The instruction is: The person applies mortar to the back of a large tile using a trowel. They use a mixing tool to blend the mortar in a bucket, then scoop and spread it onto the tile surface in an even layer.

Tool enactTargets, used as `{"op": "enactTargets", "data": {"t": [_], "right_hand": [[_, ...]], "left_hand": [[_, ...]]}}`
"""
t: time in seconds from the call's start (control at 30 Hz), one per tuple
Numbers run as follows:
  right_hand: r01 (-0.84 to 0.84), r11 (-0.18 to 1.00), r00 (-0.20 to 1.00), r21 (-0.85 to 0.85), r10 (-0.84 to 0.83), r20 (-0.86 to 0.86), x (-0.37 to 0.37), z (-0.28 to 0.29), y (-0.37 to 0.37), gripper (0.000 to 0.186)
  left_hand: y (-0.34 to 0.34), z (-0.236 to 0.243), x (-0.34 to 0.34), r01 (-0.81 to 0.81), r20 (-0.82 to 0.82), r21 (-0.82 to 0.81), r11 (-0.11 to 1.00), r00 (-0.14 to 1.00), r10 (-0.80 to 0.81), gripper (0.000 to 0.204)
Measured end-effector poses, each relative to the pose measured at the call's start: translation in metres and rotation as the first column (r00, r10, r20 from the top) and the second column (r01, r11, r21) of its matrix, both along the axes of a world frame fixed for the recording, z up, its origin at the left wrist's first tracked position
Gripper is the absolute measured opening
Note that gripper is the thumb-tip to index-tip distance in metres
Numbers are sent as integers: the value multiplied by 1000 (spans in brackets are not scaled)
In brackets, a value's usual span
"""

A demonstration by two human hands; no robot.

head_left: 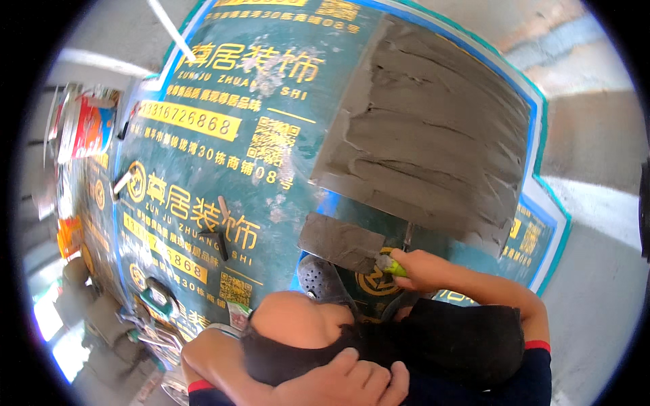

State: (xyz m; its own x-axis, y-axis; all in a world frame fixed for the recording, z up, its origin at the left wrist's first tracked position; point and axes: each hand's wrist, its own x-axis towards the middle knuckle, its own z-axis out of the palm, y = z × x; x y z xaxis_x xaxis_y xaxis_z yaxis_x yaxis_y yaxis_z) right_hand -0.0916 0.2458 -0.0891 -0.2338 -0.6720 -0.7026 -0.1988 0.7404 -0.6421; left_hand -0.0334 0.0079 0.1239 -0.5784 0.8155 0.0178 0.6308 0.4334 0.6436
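Note:
My right hand (pixel 423 271) grips a trowel by its green handle (pixel 395 266). The trowel's rectangular blade (pixel 342 240) is coated with grey mortar and points left, over the green floor sheet in front of me. Just beyond it lies a large rectangular slab (pixel 433 128) spread with wet grey mortar, streaked and ridged on top. A thin metal shaft (pixel 408 235) shows between the slab's near edge and my right hand; what it belongs to is hidden. Across my lap lies my left hand (pixel 338 382), holding nothing, its fingers apart and slightly bent. My grey clog (pixel 321 279) is beside the blade.
Green protective sheeting (pixel 291 203) with yellow print covers the floor, edged with blue tape. A black-headed mallet (pixel 218 243) lies left, with another mallet-like tool (pixel 123 184) farther left. A green-and-black tool (pixel 157 298) and a red-and-white bucket (pixel 88 125) stand near the left side.

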Motion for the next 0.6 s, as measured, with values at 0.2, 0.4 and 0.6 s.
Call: {"op": "enactTargets", "data": {"t": [0.2, 0.4, 0.6], "right_hand": [[-177, 980, 927, -90, 136, -349, -85, 110, -119, 36], [-555, 604, 822, -572, 290, -490, -51, 221, -308, 31], [-759, -241, 572, -605, 197, -796, 172, 233, -410, 27]], "left_hand": [[-9, 5, 44, -224, 73, 189, 956, 974, 214, 23], [0, 9, 60, -292, -115, 288, 912, 935, 335, 21], [22, 1, 85, -467, -72, 329, 821, 854, 515, 18]]}}
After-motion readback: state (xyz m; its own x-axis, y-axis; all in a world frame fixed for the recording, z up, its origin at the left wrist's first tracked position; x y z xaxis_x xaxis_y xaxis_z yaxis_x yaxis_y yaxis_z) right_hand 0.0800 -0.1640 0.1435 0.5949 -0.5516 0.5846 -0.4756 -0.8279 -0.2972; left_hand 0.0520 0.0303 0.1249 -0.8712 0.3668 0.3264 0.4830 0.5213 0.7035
